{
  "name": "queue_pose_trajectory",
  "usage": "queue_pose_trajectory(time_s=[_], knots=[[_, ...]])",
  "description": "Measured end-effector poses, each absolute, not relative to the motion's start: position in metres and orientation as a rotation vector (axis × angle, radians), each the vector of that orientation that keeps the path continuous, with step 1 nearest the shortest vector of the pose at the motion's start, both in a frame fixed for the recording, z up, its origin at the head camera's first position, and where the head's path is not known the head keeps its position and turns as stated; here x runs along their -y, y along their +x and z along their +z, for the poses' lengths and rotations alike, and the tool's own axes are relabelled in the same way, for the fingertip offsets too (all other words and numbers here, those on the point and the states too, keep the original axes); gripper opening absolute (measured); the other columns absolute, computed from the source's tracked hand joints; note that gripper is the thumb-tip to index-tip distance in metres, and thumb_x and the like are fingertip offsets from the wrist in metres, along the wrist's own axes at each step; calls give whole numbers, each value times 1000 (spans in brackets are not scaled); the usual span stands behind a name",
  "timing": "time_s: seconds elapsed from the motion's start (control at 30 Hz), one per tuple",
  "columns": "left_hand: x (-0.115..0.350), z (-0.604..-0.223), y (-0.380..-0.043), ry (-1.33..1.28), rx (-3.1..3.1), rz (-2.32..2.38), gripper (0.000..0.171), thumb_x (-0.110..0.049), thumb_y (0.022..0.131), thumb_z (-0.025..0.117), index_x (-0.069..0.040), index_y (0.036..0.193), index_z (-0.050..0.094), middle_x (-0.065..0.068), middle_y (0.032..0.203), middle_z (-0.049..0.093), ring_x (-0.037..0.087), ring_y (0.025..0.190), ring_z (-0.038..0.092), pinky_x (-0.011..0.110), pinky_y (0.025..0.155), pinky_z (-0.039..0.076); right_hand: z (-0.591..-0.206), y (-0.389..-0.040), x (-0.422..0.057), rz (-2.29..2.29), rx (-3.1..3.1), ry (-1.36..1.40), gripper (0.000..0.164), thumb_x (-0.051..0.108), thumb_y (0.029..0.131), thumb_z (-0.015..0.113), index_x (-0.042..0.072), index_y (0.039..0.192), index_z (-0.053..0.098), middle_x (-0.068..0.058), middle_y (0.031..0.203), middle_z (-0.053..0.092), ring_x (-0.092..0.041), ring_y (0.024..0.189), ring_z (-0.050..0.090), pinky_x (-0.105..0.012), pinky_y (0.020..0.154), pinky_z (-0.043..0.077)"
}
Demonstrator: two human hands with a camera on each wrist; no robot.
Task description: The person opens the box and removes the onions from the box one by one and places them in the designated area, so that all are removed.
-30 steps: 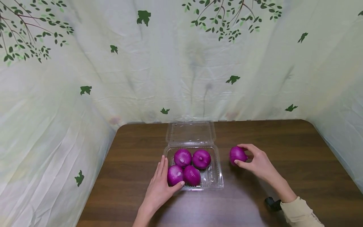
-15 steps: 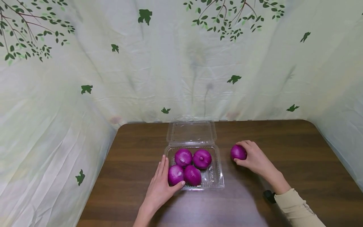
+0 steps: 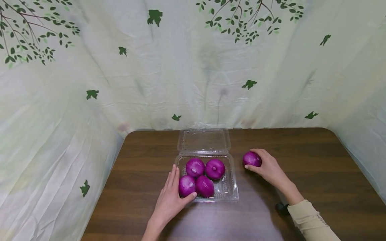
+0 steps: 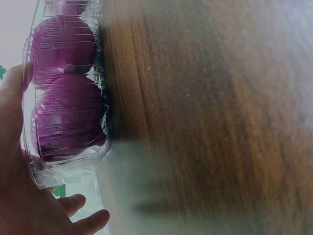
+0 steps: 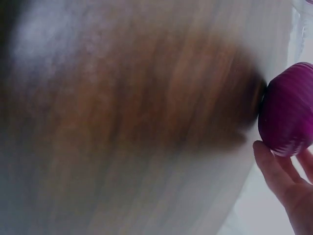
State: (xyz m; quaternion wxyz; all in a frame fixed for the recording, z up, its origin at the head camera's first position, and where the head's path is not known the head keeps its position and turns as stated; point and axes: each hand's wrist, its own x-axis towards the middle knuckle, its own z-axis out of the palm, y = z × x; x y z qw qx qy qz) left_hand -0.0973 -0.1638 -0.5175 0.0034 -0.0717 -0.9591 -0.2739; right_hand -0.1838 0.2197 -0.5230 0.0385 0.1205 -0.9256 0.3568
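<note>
Four-sided and clear, a plastic clamshell container (image 3: 230, 190) stands on the table with its lid (image 3: 203, 140) folded back. Several red onions (image 3: 194, 167) sit in its tray, and the front right corner holds none. My left hand (image 3: 169, 201) rests along the tray's left side with straight fingers, its thumb over the front rim. To the right of the container, my right hand (image 3: 271, 169) holds another red onion (image 3: 251, 159) between thumb and fingers. The right wrist view shows that onion (image 5: 288, 112) close against the table, fingertips on its side.
The brown wooden table (image 3: 135, 157) has rounded back corners. A pale curtain (image 3: 187, 67) printed with leaves hangs behind it and at both sides. A dark strap-like object (image 3: 281, 209) shows beside the right sleeve (image 3: 310, 217).
My right hand shifts its hold on the single onion, and the onion moves slightly back and left. The left hand, the container and the onions in it stay in place.
</note>
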Motion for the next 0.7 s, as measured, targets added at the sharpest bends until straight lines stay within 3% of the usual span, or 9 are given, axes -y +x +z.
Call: queue_pose_trajectory(time_s=[0.37,0.7], knots=[[162,-519,-97,-225,2986,-860,114,-70,77,67,-5,157,19,4,165,8,36,146,19,63,105,33,-521,-180,-221,1146,2913,325,82,37,78,84,2,142,45,-22,137,50,-40,120,51,-56,91,49],[163,-517,-97,-212,2995,-868,114,-68,77,70,-5,157,19,3,165,7,36,147,18,63,104,33,-511,-172,-221,1094,2865,319,79,36,82,81,3,143,44,-20,145,42,-41,132,38,-61,101,39]])
